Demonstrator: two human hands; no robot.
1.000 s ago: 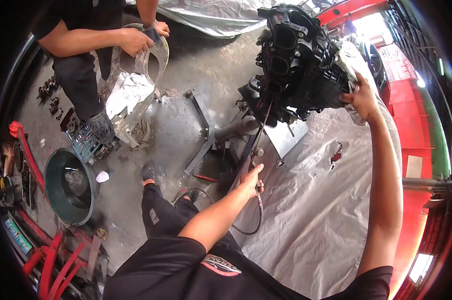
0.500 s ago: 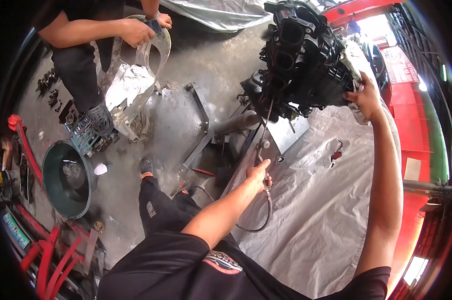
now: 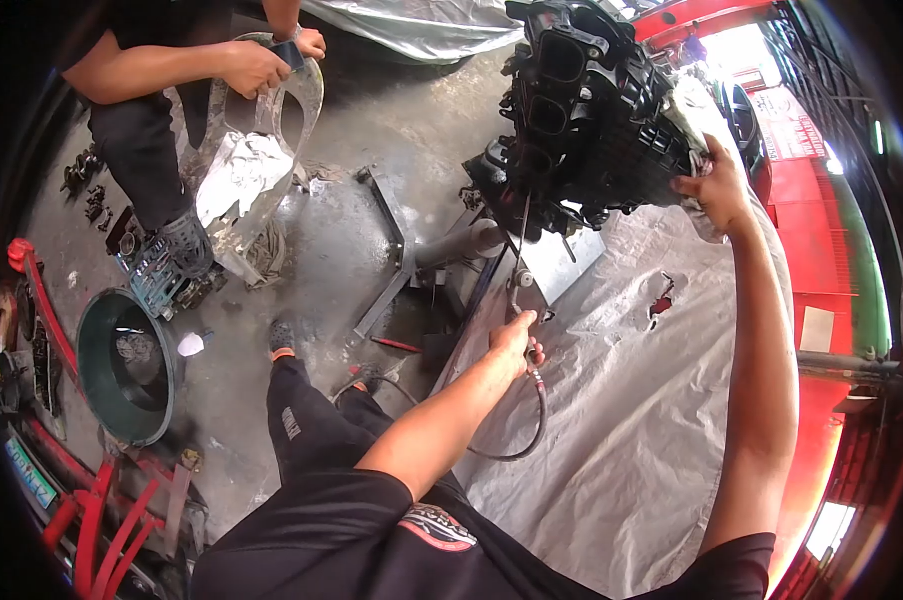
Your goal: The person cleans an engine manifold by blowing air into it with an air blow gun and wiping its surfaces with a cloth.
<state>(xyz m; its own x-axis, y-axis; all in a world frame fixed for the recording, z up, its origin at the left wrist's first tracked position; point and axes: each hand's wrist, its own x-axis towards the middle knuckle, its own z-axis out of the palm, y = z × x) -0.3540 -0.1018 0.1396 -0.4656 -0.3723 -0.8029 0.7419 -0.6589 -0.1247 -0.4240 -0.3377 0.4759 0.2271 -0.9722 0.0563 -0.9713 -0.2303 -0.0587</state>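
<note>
Big blk engine pt. (image 3: 612, 140) sits at 1 o'clock in my view, tilted, ports facing up and to my left; can't tell what bears its wt. underneath. R hand (image 3: 720, 190) is at 2 o'clock on its outer edge, thumb and fingers closed on it w/ a pale cloth (image 3: 690, 105) bunched betw. palm and plastic. L hand (image 3: 512, 345), just off center toward 4 o'clock, has fingers wrapped round a spray gun (image 3: 526, 280), approx. upright; its thin wand (image 3: 523, 235) runs up to the pt.'s lower end. Can't tell if the trigger's pressed, or if the tip touches. Main risk, I'd say: cloth slides on the slick edge, R grip goes, and the pt. tips onto the metal sheet (image 3: 564, 265) just below it. Wand could also snag or bend in those recesses if the pt. rolls. The hose (image 3: 546, 410) loops down toward 5 o'clock near my leg, so a step could tug the gun off line. Torn gray cover (image 3: 632, 420) spreads at 4 o'clock; loose folds might catch the hose, esp. near the tear. Co-worker's hand (image 3: 255, 68) is at 11 o'clock, well apart, though blown grit could maybe carry. Green basin (image 3: 90, 350) at 9 o'clock, out of the way.
</note>
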